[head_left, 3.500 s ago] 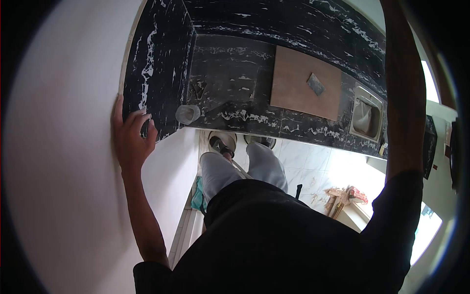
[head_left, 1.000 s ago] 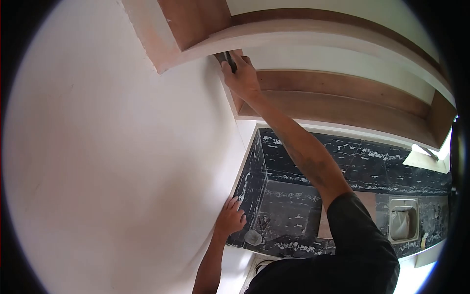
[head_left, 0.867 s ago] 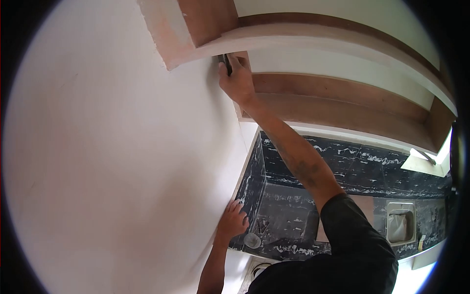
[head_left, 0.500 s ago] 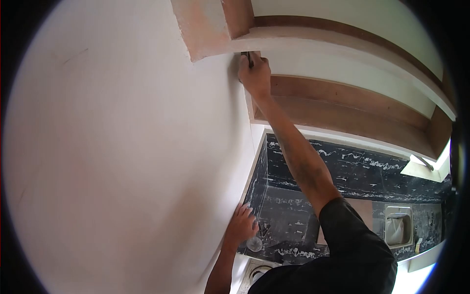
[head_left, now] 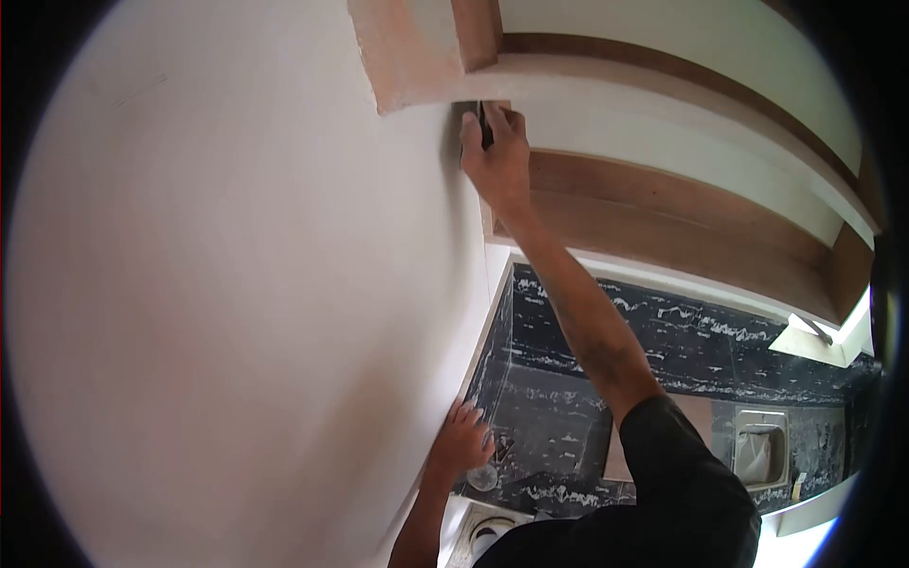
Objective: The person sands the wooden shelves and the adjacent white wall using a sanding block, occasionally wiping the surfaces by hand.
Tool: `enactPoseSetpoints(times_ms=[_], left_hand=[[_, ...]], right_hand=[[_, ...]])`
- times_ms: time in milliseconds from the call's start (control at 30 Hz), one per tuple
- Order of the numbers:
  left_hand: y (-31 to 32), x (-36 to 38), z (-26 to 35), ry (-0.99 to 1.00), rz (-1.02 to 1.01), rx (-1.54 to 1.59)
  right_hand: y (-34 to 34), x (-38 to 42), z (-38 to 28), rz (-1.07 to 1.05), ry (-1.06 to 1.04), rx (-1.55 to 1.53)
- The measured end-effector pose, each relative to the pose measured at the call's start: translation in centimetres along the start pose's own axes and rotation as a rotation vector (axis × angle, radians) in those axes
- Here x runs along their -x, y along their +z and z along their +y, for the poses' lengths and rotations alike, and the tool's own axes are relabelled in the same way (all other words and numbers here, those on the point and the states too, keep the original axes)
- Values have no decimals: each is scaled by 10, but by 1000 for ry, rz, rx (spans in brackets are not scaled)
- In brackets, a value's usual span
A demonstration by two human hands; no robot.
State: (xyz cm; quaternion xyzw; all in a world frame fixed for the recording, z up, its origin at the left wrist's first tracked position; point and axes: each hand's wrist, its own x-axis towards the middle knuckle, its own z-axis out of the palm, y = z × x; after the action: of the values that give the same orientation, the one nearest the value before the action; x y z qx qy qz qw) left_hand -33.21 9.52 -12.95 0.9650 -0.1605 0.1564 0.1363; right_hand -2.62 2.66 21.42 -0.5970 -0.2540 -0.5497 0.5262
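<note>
High on the white wall (head_left: 256,237), my right hand (head_left: 500,163) is closed around a dark, flat hand tool (head_left: 486,128), mostly hidden by the fingers. The tool is at the wall's corner, just under a patch of bare pinkish-brown plaster (head_left: 402,71) and beside the shelf unit. Lower down, my left hand (head_left: 460,441) rests at the wall's edge with its fingers apart and nothing visible in it. A small round clear object (head_left: 483,477) is close to that hand on the dark counter.
Brown-lined shelves (head_left: 663,222) curve off to the right. Below them are a black, white-veined backsplash (head_left: 682,317) and counter (head_left: 549,417). A brown board (head_left: 620,454) lies there, near a steel sink (head_left: 776,445) holding a pale bag. A whitish bucket (head_left: 488,530) stands at the bottom.
My right hand has shifted slightly down and right with the tool, still at the corner. The view has moved a little; my left hand remains at the wall's edge.
</note>
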Motion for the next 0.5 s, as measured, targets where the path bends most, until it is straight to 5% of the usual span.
enactPoseSetpoints(times_ms=[100,233,333,367,467,500], left_hand=[[-9,0,6,8,27,1],[-1,0,3,-7,-35,-11],[-12,-1,5,18,-35,-7],[-12,3,6,13,-46,-5],[-11,-5,4,19,-45,-20],[-12,-1,7,28,-47,-28]], right_hand=[[-7,-1,6,-245,345,-83],[-7,12,-4,-1,-114,-32],[-13,-8,0,-349,531,-175],[-10,1,-7,-180,238,-54],[-5,15,-10,-92,145,18],[-3,7,1,-195,310,-14]])
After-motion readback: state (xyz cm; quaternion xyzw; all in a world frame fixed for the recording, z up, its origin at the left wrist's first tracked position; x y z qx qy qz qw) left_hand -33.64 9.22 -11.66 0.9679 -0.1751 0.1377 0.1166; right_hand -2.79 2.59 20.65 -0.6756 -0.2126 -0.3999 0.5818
